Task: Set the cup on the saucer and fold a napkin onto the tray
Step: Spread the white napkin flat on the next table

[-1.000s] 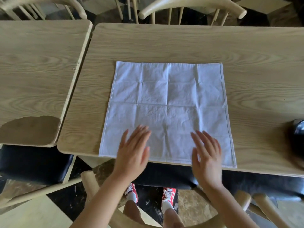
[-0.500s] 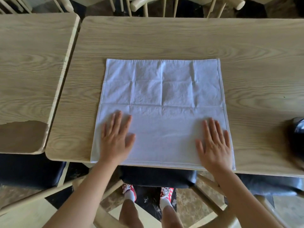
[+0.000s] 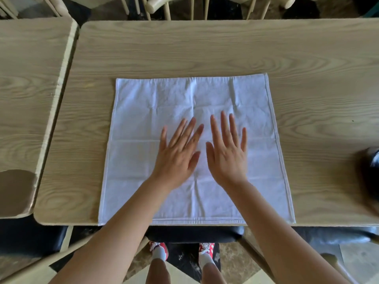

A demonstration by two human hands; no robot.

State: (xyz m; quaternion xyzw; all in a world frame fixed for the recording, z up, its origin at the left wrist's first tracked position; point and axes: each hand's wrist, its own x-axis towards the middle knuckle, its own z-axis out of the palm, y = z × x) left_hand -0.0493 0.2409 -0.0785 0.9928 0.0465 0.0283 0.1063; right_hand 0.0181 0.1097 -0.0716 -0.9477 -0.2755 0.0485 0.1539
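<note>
Head view: napkin [image 3: 235,103] lies unfolded, one layer, square on the bench [image 3: 184,50], its 6 o'clock hem flush with the bench's near edge. White woven cloth with a stitched hem and a grid of old crease lines. Your left hand [image 3: 177,156] and right hand [image 3: 228,154] rest flat at its centre, fingers spread, palms down, gripping nothing. Judged step: smoothing before the first fold. Stroke from centre out toward 3 and 9 o'clock, then fold along an existing crease, which should take easily. Bench is pale wood-grain laminate with rounded corners. Dark blurred object [image 3: 372,167] at 3 o'clock, unidentifiable. No cup, saucer or tray in frame.
</note>
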